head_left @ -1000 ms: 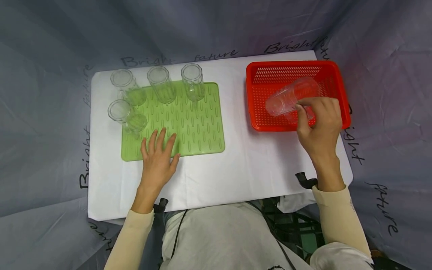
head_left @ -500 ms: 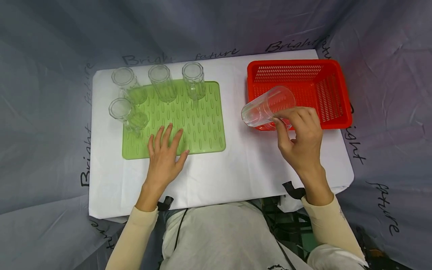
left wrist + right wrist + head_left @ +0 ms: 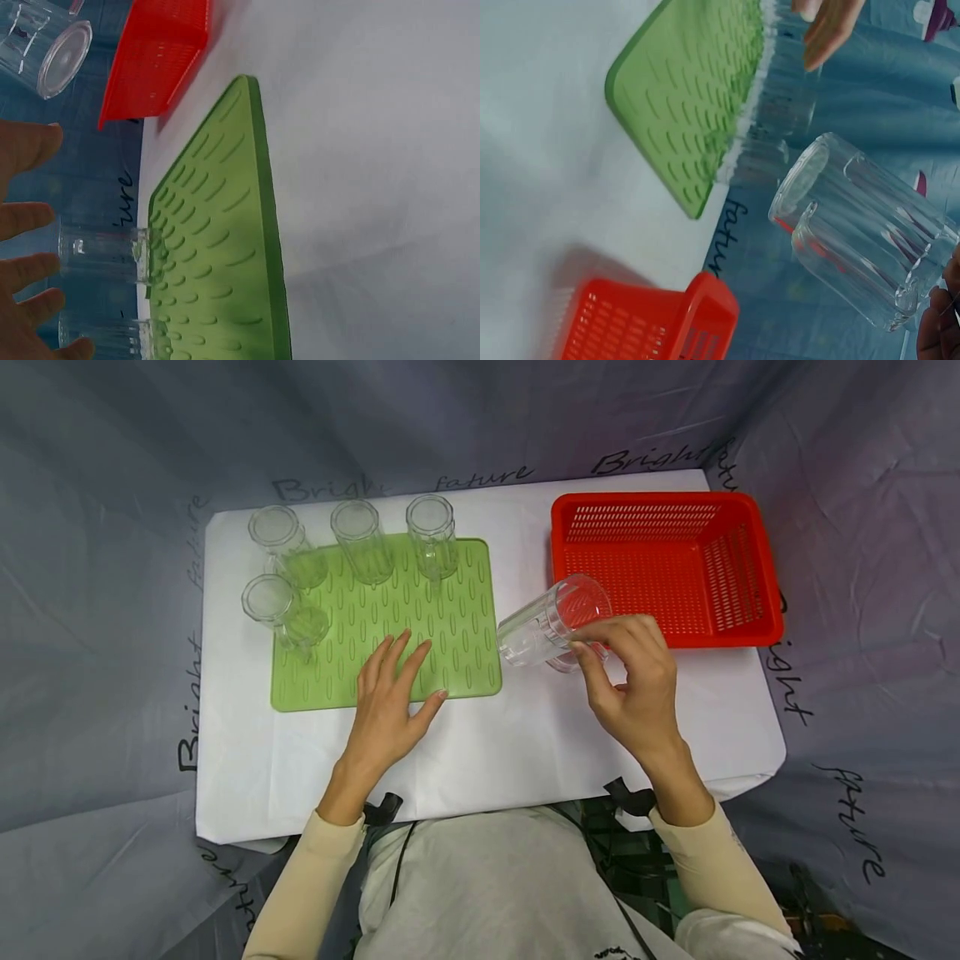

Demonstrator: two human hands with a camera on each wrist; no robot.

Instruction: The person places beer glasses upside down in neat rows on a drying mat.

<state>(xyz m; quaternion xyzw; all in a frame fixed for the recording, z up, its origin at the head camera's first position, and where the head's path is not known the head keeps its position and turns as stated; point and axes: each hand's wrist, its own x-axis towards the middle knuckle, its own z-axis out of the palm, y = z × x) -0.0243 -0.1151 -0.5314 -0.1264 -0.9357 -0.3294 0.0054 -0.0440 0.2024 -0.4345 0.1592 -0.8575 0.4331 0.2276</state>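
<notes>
A clear glass mug [image 3: 528, 631] hangs tilted between the red basket and the green mat, its handle seen in the right wrist view. My right hand [image 3: 633, 681] pinches this mug with thumb and fingers near one end. My left hand [image 3: 390, 702] hovers over the front of the green ribbed mat [image 3: 465, 639], fingers spread, holding nothing. Several other clear glass mugs stand on the mat: a back-left mug [image 3: 288, 547], a mug [image 3: 285, 610] in front of it, a back-middle mug [image 3: 362, 543] and a back-right mug [image 3: 432, 539].
The red perforated basket [image 3: 660, 560] sits at the right back of the table, with no mug visible inside. A white cloth [image 3: 480, 760] covers the table. Grey fabric [image 3: 465, 418] with handwriting hangs around it.
The right hand has carried the mug leftward and toward the person, from over the basket to near the mat's right edge. The left hand has shifted right over the mat's front.
</notes>
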